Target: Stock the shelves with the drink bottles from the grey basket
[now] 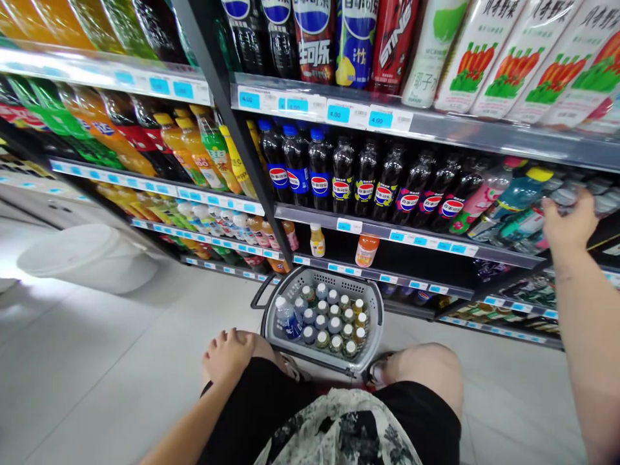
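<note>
I squat in front of drink shelves. My left hand [228, 354] rests on my left knee, fingers curled loosely over it and holding nothing. My right hand [570, 223] reaches up to the right end of the cola shelf, fingers wrapped on a clear bottle [576, 194] lying among other bottles there. A grey shopping basket [369, 303] stands on the floor between my knees and the shelf, filled with several small capped bottles [329, 316].
Rows of dark cola bottles [368, 184] fill the middle shelf, with carrot juice cartons [513, 58] above. A small yellow bottle [317, 240] and an orange jar [367, 250] stand on the lower shelf. A white tub [82, 255] sits on the floor at left.
</note>
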The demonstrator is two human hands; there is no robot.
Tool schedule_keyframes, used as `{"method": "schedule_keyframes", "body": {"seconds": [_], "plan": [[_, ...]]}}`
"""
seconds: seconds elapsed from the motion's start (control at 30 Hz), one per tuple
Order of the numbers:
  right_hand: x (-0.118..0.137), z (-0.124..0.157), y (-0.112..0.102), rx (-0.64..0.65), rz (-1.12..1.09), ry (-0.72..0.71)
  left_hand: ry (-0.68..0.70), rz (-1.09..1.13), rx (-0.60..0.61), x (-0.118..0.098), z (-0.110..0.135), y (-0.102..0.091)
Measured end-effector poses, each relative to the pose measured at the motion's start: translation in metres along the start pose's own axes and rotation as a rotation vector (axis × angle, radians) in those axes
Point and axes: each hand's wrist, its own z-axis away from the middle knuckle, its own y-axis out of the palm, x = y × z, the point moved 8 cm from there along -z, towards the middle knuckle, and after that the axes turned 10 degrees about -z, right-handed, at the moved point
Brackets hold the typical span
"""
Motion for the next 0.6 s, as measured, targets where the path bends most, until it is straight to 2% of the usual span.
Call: {"method": "schedule_keyframes", "body": {"seconds": [0.1,0.17,0.2,0.33,0.43,0.5,0.6], "plan": [[-0.014,0.047,-0.007,-0.098,-0.298,0.068,-0.002,0.002,0.016,-0.001,0.001,-0.002],[-0.024,0.087,-0.009,-0.158,-0.435,0.029,-0.005,-0.012,0.032,0.0,0.0,-0.002],[-0.029,0.106,-0.006,-0.145,-0.472,0.011,-0.011,-0.024,0.042,0.001,0.0,-0.001],[-0.056,0.173,0.026,0.054,-0.395,0.069,-0.036,-0.071,0.06,0.004,-0.006,0.003],[-0.063,0.23,0.04,0.141,-0.221,-0.027,-0.033,-0.082,0.055,0.002,-0.01,0.007],[-0.07,0.292,0.052,0.318,-0.106,-0.084,-0.032,-0.085,0.037,0.0,-0.012,0.011],[-0.103,0.422,0.064,0.7,0.218,0.013,-0.034,-0.09,0.008,0.0,-0.012,0.014]]}}
